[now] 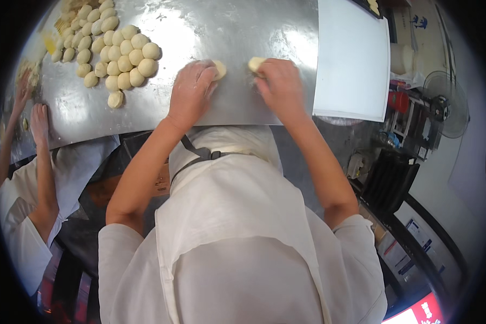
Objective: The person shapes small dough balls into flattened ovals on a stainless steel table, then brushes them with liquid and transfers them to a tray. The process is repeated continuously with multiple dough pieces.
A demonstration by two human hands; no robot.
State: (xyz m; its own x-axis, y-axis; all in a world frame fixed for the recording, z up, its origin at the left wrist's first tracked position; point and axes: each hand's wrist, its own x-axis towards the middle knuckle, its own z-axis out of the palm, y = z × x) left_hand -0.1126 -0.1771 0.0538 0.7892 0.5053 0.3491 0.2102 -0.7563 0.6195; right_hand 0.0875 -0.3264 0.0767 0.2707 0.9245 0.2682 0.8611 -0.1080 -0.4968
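My left hand (193, 89) is curled over a piece of pale dough (220, 70) on the steel table, and the dough's rounded edge sticks out past the fingers on the right. A short way across from it, my right hand (280, 83) closes around a second dough piece (255, 65), whose left end shows beyond the fingertips. The two pieces are apart, with bare metal between them. Both hands are slightly blurred. To the left of my left hand, several round dough balls (125, 63) sit packed together, and one ball (115, 99) lies at the group's near end.
The steel table (232, 32) ends just in front of my apron. A white board (351, 65) lies at its right side, with a dark tray (373, 7) beyond. At far left, a co-worker's hands (39, 124) rest at the table. A fan (441, 105) stands at right.
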